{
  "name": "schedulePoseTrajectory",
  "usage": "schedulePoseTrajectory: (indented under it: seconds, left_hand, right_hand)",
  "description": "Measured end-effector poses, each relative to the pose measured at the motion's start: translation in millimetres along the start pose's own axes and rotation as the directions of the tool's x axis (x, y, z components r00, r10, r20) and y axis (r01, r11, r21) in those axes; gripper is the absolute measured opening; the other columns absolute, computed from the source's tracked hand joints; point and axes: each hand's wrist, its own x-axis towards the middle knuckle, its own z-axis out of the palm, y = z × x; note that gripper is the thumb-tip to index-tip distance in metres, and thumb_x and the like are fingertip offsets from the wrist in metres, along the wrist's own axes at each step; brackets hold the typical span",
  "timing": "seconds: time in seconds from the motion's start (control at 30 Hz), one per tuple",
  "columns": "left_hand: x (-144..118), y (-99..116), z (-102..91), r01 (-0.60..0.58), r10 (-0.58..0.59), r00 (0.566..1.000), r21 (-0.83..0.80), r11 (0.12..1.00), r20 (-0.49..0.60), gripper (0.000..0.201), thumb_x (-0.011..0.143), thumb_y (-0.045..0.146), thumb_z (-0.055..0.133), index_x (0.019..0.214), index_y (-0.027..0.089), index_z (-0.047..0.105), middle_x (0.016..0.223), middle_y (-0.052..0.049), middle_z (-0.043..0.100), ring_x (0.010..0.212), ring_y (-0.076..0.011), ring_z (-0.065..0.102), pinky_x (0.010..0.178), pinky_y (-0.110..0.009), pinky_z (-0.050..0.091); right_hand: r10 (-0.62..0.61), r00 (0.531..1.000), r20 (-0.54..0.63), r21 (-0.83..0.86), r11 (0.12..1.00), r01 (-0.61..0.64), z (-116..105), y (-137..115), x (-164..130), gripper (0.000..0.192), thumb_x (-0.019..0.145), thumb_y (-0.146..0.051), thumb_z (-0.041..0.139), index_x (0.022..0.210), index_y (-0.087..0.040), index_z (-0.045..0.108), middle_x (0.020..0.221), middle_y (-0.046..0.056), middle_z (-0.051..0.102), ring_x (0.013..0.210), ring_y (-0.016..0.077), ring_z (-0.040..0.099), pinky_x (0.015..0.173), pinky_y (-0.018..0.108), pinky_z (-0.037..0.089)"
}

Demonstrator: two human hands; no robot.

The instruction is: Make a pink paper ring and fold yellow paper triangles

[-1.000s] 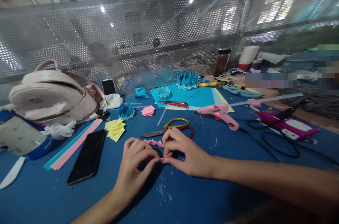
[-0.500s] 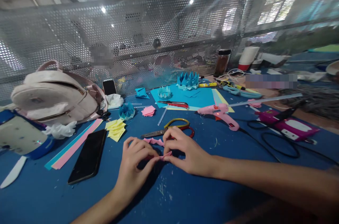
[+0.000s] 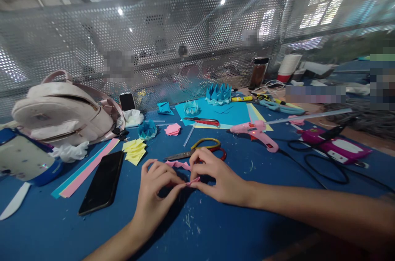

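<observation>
A folded pink paper ring (image 3: 178,165) with a zigzag edge lies low over the blue table, partly hidden by my fingers. My left hand (image 3: 159,187) pinches its near left side between thumb and fingers. On the right, my right hand (image 3: 214,176) pinches the same paper near its front edge, with the fingertips of both hands close together. Just behind my right hand lie scissors (image 3: 182,155) with yellow and red handles. Folded yellow papers (image 3: 134,151) and a pink folded stack (image 3: 173,129) sit beyond my left hand.
A pink glue gun (image 3: 256,131) with its cord rests at right, near a purple power strip (image 3: 336,146). Blue folded crowns (image 3: 218,93), a red cutter (image 3: 203,121) and blue sheets are behind. A black phone (image 3: 101,183), paper strips (image 3: 89,166) and a backpack (image 3: 61,109) are left.
My hands stay almost in place, still pinching the pink paper. The fingertips have shifted very slightly at the near edge of the ring.
</observation>
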Motion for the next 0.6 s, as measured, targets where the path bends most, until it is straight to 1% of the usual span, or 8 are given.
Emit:
schedulePoseTrajectory:
  seconds: [0.13,0.23,0.33,0.6]
  left_hand:
    - [0.1,0.0,0.6,0.007,-0.007,1.000,-0.010,1.000,-0.015,0.016,0.095,0.028,0.066,0.079,0.025,0.067,0.074,0.003,0.067,0.077,-0.0186,0.060,0.095,-0.042,0.028]
    - [0.0,0.6,0.6,0.007,-0.007,1.000,-0.021,1.000,-0.007,0.013,0.093,0.021,0.067,0.081,0.025,0.066,0.078,0.004,0.068,0.080,-0.0187,0.060,0.097,-0.043,0.027]
    - [0.1,1.2,0.3,0.006,-0.006,1.000,-0.029,1.000,0.002,0.014,0.092,0.016,0.066,0.081,0.025,0.065,0.079,0.004,0.069,0.082,-0.0187,0.060,0.098,-0.043,0.026]
    - [-0.9,-0.8,1.0,0.005,-0.005,1.000,-0.039,0.999,0.015,0.014,0.093,0.016,0.065,0.082,0.025,0.065,0.079,0.004,0.068,0.083,-0.0187,0.060,0.100,-0.044,0.025]
  right_hand:
    - [0.010,1.000,-0.001,-0.007,1.000,-0.010,-0.2,-0.3,0.1,0.010,0.087,-0.015,0.069,0.081,-0.019,0.062,0.105,0.005,0.054,0.102,0.0203,0.052,0.088,0.036,0.044]
    - [0.010,1.000,-0.007,-0.005,1.000,-0.010,-0.1,-0.6,0.2,0.010,0.087,-0.015,0.069,0.081,-0.019,0.062,0.105,0.005,0.054,0.102,0.0198,0.052,0.088,0.035,0.043]
    - [0.006,1.000,-0.005,0.001,1.000,-0.006,0.0,-0.7,0.4,0.011,0.086,-0.015,0.070,0.081,-0.019,0.062,0.103,0.004,0.054,0.101,0.0195,0.052,0.088,0.034,0.043]
    - [0.019,1.000,0.010,-0.001,1.000,-0.019,0.1,-1.1,0.3,0.009,0.086,-0.014,0.070,0.081,-0.019,0.064,0.104,0.005,0.054,0.102,0.0204,0.052,0.089,0.036,0.044]
